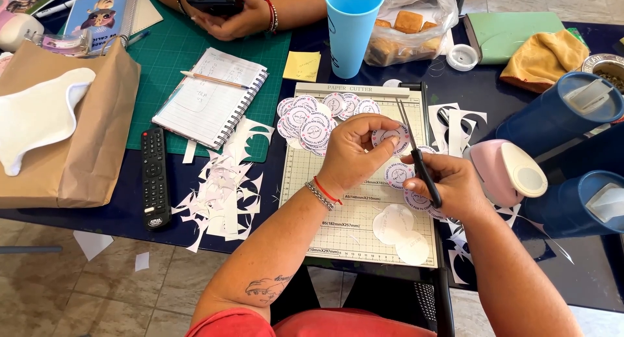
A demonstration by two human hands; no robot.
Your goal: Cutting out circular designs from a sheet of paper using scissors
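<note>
Scissors meet sticker strip over the cutting board

Head view: left hand pinches a strip of round white printed stickers, fingers pressed together on its far end. Right hand is wrapped around black-handled scissors, blades pointing far, touching the strip's top circle. Both hover above the cream gridded paper cutter board. On that board, far and left of the hands, sits a pile of cut round stickers; near, two blank white paper circles. White paper scraps litter the dark table to the left, beside a black remote control. Right, a pink circle punch. Far side, another person's hands hold a black phone.
</note>
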